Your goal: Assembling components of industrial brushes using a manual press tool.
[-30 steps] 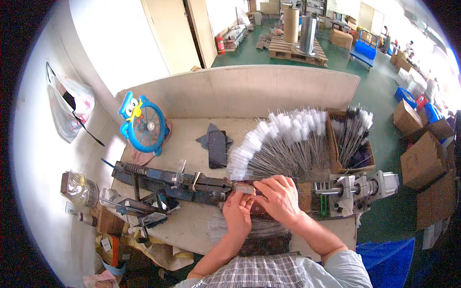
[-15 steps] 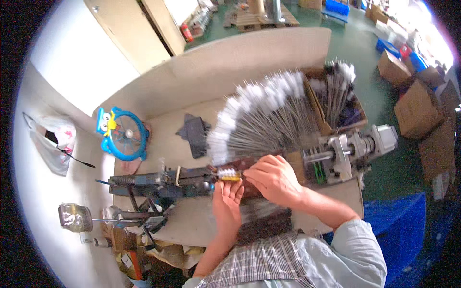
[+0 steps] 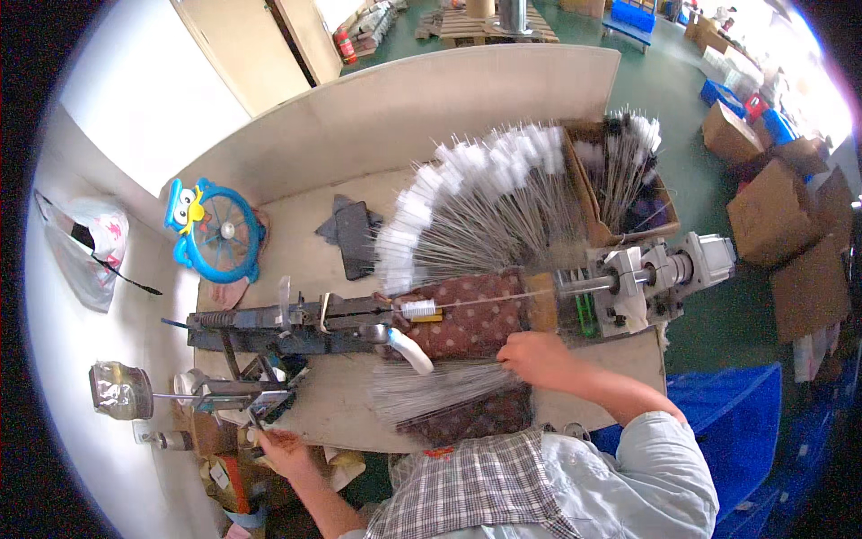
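Observation:
My right hand point(image 3: 541, 361) is at the right end of a bundle of thin wires point(image 3: 440, 393) near the table's front edge, its fingers pinched together at the wire ends. Down by the front left corner, my left hand point(image 3: 285, 452) is curled at a small lever-like part point(image 3: 255, 433) below the clamp mechanism; its grip is partly hidden. A small white bottle-style brush point(image 3: 418, 309) lies in the machine by a yellow block point(image 3: 433, 318), its wire stem stretching right toward the spindle point(image 3: 588, 285). Beneath it spreads a brown dotted cloth point(image 3: 476, 328). A white curved handle point(image 3: 410, 351) sticks out in front.
A fan of finished white-tipped brushes point(image 3: 485, 202) lies behind the cloth, beside a cardboard box point(image 3: 597, 216) with more brushes. A blue toy-shaped fan point(image 3: 220, 232) and a phone point(image 3: 353, 238) are at the back left. A motor unit point(image 3: 669, 274) stands right; a blue bin point(image 3: 727, 422) is below.
Both hands have left the white brush at the machine's middle. My left hand has moved down and left to the lever; my right hand has come nearer, to the wire bundle.

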`<state>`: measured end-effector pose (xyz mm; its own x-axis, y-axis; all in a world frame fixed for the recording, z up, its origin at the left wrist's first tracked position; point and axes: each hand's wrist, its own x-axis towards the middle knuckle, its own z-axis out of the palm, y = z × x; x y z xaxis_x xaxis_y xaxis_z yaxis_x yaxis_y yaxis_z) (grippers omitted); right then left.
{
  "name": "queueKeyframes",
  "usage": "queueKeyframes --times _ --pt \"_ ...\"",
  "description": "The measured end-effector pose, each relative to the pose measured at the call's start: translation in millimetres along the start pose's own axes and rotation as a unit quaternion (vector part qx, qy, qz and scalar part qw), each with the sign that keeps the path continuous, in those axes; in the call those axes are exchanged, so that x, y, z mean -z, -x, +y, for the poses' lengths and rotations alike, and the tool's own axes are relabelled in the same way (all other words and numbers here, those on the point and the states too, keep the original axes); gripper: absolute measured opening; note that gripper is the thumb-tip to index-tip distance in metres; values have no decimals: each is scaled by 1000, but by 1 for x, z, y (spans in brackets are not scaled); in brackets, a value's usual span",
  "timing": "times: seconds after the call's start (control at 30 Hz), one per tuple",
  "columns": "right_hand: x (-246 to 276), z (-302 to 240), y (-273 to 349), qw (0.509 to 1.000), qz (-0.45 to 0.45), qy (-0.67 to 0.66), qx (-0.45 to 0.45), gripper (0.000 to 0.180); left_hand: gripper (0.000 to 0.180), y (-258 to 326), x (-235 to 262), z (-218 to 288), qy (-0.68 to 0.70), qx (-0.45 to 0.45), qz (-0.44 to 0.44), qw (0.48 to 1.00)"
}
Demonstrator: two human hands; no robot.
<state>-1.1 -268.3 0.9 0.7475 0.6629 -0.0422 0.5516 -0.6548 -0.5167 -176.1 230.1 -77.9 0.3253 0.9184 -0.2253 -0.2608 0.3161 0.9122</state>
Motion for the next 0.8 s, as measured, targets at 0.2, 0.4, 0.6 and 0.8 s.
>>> queueKeyframes --times 0.2,0.4,0.6,0.8 --pt "19 -2 -3 997 -26 66 -6 12 33 -36 17 36 14 2 116 993" --pt "27 4 7 989 -58 70 -116 15 30 38 -39 -4 -117 37 126 984" --pt "32 10 10 990 -90 49 -99 16 19 121 -109 -66 -6 255 -151 955" --pt "26 8 19 997 -25 60 -41 18 18 222 -211 -64 -260 43 -459 848"
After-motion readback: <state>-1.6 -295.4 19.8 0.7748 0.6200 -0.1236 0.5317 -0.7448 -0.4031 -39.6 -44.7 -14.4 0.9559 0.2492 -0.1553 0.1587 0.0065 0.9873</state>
